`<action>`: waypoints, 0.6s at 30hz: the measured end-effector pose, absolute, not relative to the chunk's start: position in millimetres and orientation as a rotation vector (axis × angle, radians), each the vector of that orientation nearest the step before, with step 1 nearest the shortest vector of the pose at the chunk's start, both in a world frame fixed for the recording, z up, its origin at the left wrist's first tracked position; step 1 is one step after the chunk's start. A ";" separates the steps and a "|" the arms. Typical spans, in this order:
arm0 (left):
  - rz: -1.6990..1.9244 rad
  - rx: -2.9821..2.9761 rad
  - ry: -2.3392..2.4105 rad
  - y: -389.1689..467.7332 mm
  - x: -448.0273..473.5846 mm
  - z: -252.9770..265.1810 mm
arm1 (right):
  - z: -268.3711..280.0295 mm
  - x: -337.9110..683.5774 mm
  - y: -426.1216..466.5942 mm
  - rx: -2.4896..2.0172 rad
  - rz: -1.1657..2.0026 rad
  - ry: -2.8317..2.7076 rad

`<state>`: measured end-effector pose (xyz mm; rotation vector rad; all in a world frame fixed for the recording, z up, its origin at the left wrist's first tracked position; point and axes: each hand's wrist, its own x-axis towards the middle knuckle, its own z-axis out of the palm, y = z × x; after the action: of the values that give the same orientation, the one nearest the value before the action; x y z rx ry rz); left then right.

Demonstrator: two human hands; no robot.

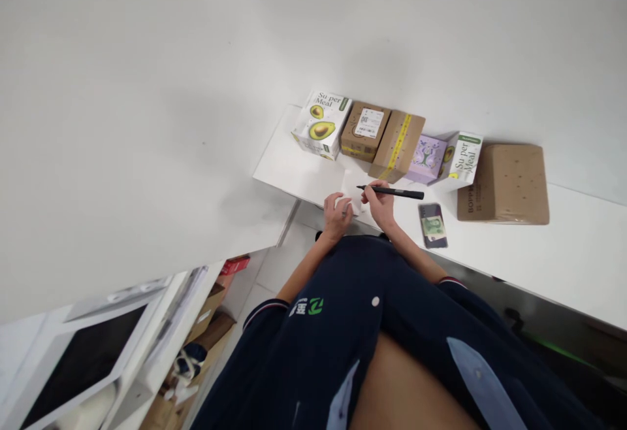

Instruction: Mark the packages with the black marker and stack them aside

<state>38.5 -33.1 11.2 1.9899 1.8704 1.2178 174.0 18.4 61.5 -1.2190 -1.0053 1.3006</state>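
Note:
My right hand (pixel 379 204) grips a black pen (pixel 401 193), its tip pointing left over a small white sheet of paper (pixel 351 183). The paper lies on the white shelf-like table (pixel 279 165). Curved and slightly apart, the fingers of my left hand (pixel 337 217) rest at the paper's near left part, and nothing shows in them. White paper on a white surface makes the sheet's edges hard to see. To the right of my right hand lies a dark phone (pixel 433 225) with a banknote in its case or on top.
Along the wall stand a white avocado-print box (pixel 318 131), a labelled brown carton (pixel 360 139), a yellow-taped carton (pixel 392 155), a purple box (pixel 425 159), another avocado-print box (pixel 463 162) and a larger brown carton (pixel 519 185). A white cabinet with a dark panel (pixel 88 358) is lower left.

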 end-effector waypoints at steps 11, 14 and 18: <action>0.938 2.236 1.777 -17.1 51.9 9.7 | 38.9 164.6 42.6 -1.348 1.259 -1.149; 0.936 2.221 1.775 -17.7 51.9 7.9 | 32.0 165.5 50.9 -1.332 1.272 -1.157; 0.954 2.218 1.815 -18.3 53.1 3.5 | 23.7 165.4 62.0 -1.286 1.123 -1.334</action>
<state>53.1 -18.3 3.5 2.2176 1.8151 0.9536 165.4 62.0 23.7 -1.2859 -1.3338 1.1225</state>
